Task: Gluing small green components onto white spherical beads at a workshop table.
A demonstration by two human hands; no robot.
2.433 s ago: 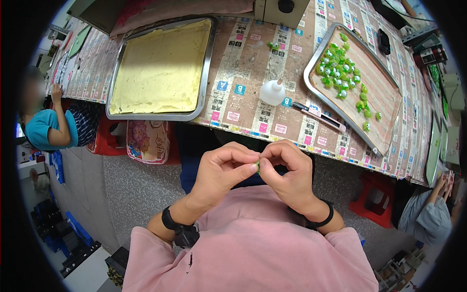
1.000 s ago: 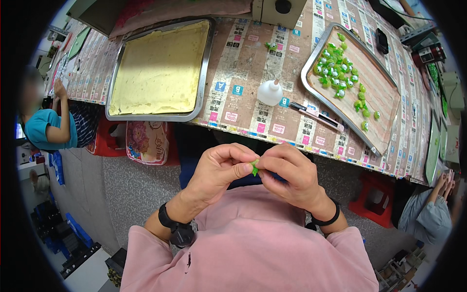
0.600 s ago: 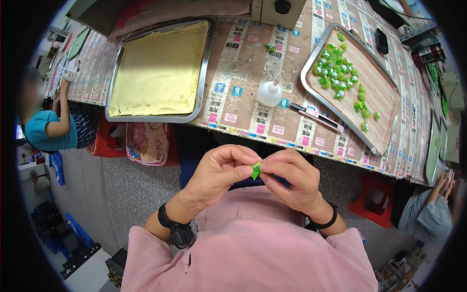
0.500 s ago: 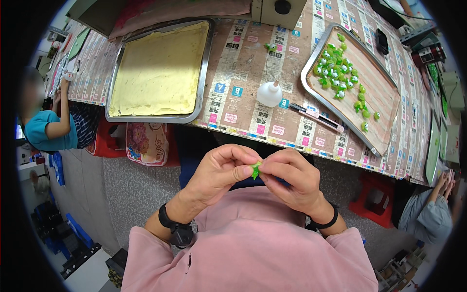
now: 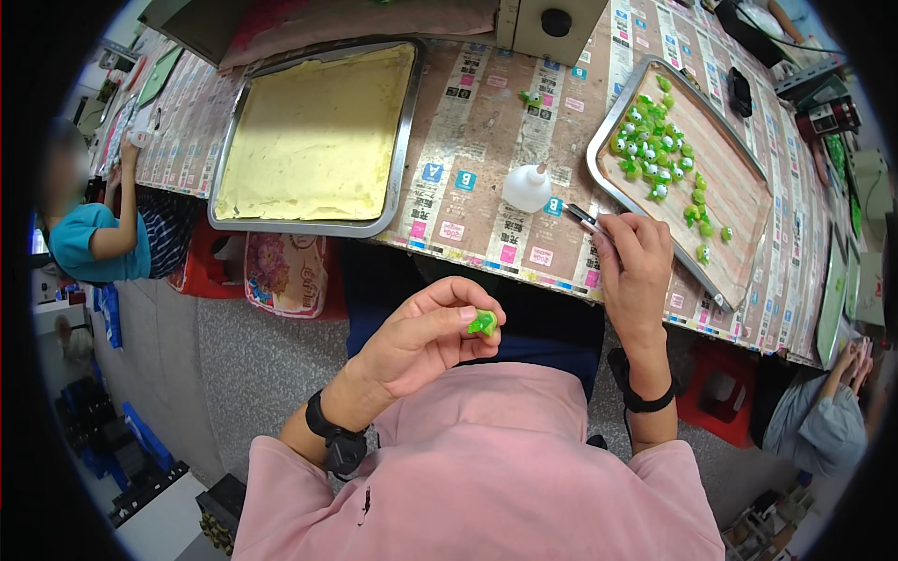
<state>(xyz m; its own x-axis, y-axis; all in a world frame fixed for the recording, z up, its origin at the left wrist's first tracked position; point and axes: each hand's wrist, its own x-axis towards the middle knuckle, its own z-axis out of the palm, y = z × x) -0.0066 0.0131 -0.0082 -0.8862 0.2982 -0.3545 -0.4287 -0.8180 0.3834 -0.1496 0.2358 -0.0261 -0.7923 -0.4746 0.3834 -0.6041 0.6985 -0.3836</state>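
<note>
Above my lap, my left hand (image 5: 426, 329) is closed, pinching a small green figure (image 5: 484, 323) between thumb and fingers. The piece shows a bright green part against a yellow-green rounded one. At the table's near edge, my right hand (image 5: 639, 266) has its fingers closed on a slim pen-like tool (image 5: 582, 216) lying on the table. Only the tool's dark end shows, since the hand hides the rest. Just left of that end stands a white squeeze bottle (image 5: 527, 190) with a thin nozzle.
Several green figures with white eyes (image 5: 655, 140) lie in a metal tray (image 5: 599, 178) on the right. A tray with a yellow sheet (image 5: 313, 140) is at left. One loose figure (image 5: 531, 97) sits farther back. Co-workers sit at both sides, near red stools (image 5: 716, 388).
My right hand has left the small figure and moved right and forward onto the pen-like tool. The left hand keeps the figure, now turned more into view.
</note>
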